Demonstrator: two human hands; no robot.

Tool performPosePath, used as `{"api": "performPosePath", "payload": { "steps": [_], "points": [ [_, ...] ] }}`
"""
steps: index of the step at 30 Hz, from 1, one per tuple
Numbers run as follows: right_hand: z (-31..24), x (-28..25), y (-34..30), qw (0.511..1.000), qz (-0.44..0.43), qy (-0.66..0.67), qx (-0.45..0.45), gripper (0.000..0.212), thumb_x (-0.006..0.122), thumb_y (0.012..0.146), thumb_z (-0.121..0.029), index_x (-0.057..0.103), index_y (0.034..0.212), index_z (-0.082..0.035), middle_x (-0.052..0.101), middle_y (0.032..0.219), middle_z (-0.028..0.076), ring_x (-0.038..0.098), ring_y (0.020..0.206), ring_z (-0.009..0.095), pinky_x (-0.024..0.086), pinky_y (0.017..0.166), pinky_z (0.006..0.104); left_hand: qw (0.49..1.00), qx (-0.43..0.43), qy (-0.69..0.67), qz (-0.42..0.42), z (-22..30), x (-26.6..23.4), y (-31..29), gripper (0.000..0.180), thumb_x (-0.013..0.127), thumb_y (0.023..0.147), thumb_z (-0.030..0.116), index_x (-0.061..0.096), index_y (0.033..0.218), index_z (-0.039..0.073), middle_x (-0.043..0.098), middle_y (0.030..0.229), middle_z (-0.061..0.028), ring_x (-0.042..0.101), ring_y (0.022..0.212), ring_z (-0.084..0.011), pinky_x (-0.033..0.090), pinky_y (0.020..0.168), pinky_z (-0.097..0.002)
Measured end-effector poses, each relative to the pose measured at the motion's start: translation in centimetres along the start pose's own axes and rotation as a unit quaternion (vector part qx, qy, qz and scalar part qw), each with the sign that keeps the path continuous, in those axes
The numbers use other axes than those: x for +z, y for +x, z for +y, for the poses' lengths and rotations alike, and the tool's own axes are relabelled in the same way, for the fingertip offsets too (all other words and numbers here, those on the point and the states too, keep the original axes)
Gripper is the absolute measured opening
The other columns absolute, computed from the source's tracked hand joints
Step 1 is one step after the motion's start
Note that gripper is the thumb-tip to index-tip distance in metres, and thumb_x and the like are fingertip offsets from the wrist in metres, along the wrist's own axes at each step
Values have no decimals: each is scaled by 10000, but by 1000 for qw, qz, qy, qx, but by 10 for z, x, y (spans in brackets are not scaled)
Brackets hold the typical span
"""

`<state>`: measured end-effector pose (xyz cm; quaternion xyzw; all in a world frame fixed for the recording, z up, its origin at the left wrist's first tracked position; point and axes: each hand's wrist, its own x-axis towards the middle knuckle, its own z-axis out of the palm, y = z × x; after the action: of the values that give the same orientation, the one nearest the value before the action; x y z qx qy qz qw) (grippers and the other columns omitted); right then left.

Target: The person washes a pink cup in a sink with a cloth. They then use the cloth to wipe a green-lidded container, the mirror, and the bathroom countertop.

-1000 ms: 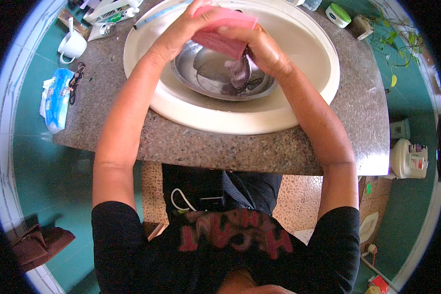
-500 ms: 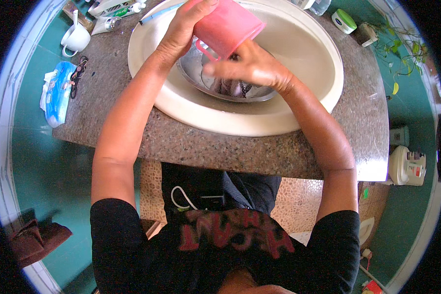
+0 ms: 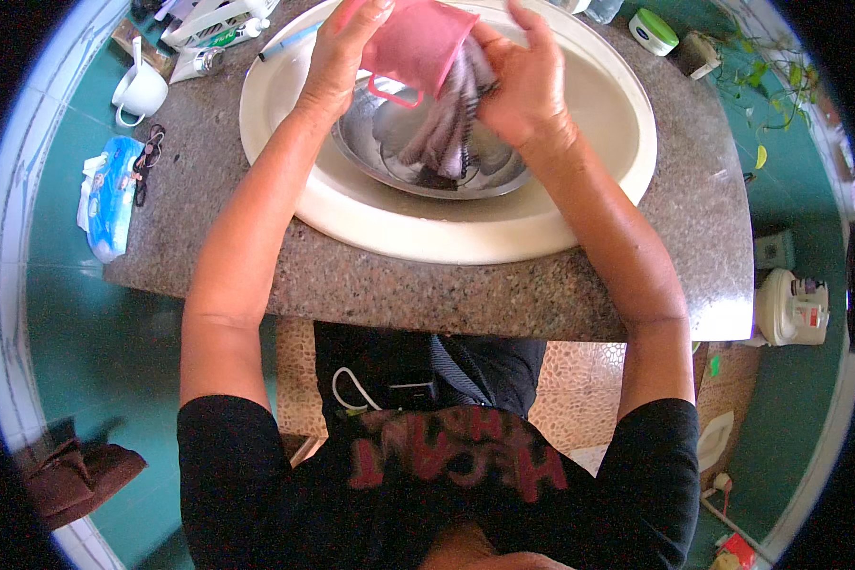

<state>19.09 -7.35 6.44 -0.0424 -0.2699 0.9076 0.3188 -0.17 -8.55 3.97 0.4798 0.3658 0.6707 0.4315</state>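
My left hand (image 3: 336, 59) grips a pink plastic mug (image 3: 416, 43) with a loop handle, tilted so that its mouth faces right. From beside that mouth a wet-looking greyish-mauve cloth (image 3: 444, 128) with dark edging hangs down toward a shiny metal bowl (image 3: 370, 157). Against the cloth's right side is my right hand (image 3: 527, 87), its fingers spread and at least one touching the fabric. The bowl sits inside a cream oval sink (image 3: 427, 249) and seems to hold some water. Whether the cloth's upper end is inside the mug is hard to see.
A speckled stone counter (image 3: 370, 290) surrounds the sink. On its left are a white cup (image 3: 142, 90), a blue packet (image 3: 114, 204), tubes and a white basket (image 3: 220, 21). At the right stand a green-lidded jar (image 3: 654, 33) and a trailing plant (image 3: 779, 90).
The cloth, earlier low in the bowl behind my right hand, now hangs higher beside the mug's mouth. My right hand has risen and opened its fingers; the mug has shifted slightly left and up.
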Motion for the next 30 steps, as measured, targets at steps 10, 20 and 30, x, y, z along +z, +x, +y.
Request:
{"api": "performPosePath", "payload": {
  "steps": [10, 20, 30],
  "points": [
    [23, -10, 7, 899, -30, -422, -117, 490, 503, 922, -318, 519, 1296, -3, 610, 1155, 93, 577, 1055, 216, 425, 974, 330, 994, 5, -106, -21, 5, -19, 7, 362, 560, 919, 350, 581, 1132, 58, 627, 1032, -57, 597, 954, -163, 482, 855, -316],
    [18, -17, 15, 744, -27, -663, -82, 541, 485, 957, -469, 573, 1229, -10, 666, 1070, 92, 621, 1016, 260, 464, 901, 397, 967, -244, 15, 66, 14, 3, 1, 410, 551, 939, 336, 546, 1229, 46, 660, 1030, -103, 653, 866, -193, 526, 767, -327],
    [-4, -6, 9, 991, 117, -61, -7, 527, 426, 964, -487, 572, 1187, -32, 607, 1196, 162, 613, 1041, 289, 481, 942, 405, 959, 56, 72, -267, 2, -5, 4, 934, 814, 749, 224, 239, 1472, 85, 484, 1318, -62, 412, 1274, -170, 337, 1070, -330]
  ]
}}
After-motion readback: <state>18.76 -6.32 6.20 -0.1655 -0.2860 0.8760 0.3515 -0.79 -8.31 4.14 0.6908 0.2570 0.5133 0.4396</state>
